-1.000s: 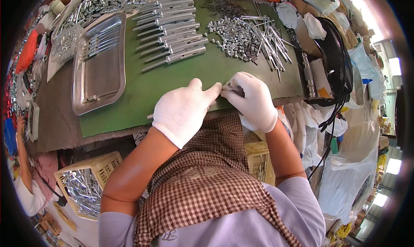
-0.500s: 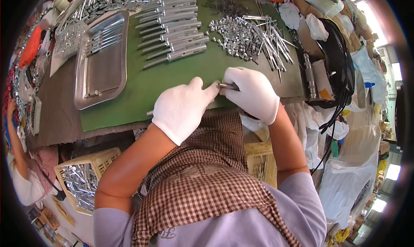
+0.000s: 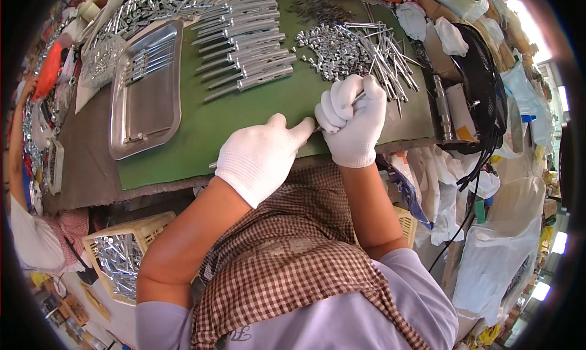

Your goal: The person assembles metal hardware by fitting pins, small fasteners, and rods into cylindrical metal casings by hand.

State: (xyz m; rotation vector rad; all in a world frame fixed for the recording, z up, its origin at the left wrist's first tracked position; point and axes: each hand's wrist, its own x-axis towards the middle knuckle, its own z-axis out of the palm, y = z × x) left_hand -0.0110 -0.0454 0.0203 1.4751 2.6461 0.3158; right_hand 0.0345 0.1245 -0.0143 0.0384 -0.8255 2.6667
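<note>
Both hands wear white gloves and meet at the near edge of the green mat (image 3: 256,118). The right hand (image 3: 353,121) is curled tight around a thin metal rod (image 3: 359,97), whose short bright end sticks out above the knuckles. The left hand (image 3: 262,157) is closed too, its thumb stretched toward the right hand's fingers, touching the rod's lower tip between them; a sliver of metal shows at its outer side, though what it is cannot be told. Just beyond the grip lies a pile of loose rods and small nuts (image 3: 351,44). Farther off and to the left of the grip, a row of assembled metal pieces (image 3: 247,47) lies beside a steel tray (image 3: 146,93).
</note>
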